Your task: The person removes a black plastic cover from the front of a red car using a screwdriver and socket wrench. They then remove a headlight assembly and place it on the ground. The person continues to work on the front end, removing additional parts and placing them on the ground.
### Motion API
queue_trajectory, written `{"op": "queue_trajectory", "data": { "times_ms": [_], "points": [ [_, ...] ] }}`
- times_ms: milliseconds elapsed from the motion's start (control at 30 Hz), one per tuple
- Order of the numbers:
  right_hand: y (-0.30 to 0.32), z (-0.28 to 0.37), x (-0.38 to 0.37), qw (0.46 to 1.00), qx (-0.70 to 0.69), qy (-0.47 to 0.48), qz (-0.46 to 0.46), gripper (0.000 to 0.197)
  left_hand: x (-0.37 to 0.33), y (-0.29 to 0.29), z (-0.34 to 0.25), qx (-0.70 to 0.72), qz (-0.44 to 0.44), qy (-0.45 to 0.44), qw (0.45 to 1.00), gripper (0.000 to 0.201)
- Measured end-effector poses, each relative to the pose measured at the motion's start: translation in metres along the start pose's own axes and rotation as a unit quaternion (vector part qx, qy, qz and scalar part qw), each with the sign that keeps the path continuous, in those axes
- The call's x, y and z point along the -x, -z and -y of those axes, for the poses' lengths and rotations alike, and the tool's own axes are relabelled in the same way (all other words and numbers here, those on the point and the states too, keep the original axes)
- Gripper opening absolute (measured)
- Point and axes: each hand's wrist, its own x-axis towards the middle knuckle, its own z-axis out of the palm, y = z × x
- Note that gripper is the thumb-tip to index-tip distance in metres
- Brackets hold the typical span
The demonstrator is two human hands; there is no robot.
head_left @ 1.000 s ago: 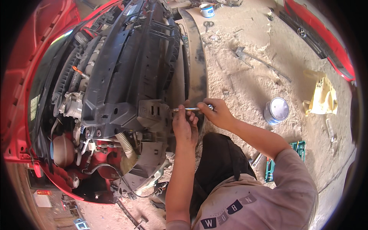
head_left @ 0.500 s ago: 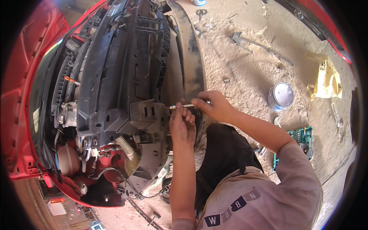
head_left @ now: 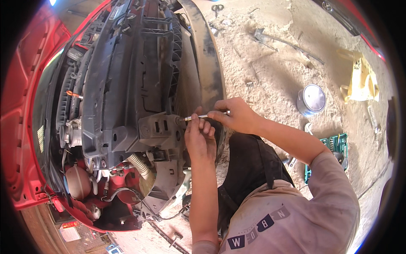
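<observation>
A slim chrome socket wrench (head_left: pixel 202 116) runs sideways from the dark front panel (head_left: pixel 158 131) of an opened-up red car. Its tip meets the panel's right side, at what looks like a fastener; the exact contact is too small to make out. My left hand (head_left: pixel 200 137) pinches the shaft close to that tip, thumb and forefinger raised, other fingers curled. At the outer end, my right hand (head_left: pixel 237 114) grips the tool between thumb and bent fingers, and a short bit of metal shows beyond them.
A curved bumper beam (head_left: pixel 211 63) stands right of the panel. On the rough floor are a metal can (head_left: pixel 311 100), a yellow bag (head_left: pixel 360 82), a coil spring (head_left: pixel 372 117), an adjustable wrench (head_left: pixel 308 128) and a green tool case (head_left: pixel 338 146). A hose (head_left: pixel 138 163) hangs below the panel.
The whole view has shifted slightly. Both hands keep their places on the wrench; the right fingers sit at a slightly different angle around its outer end.
</observation>
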Motion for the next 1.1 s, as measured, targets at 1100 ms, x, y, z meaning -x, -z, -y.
{"op": "queue_trajectory", "data": {
  "times_ms": [1100],
  "points": [
    [-0.002,-0.013,-0.008,0.993,-0.076,0.091,-0.023,0.017,0.028,0.018,-0.012,-0.661,-0.016,-0.499,0.561,0.019]
  ]
}}
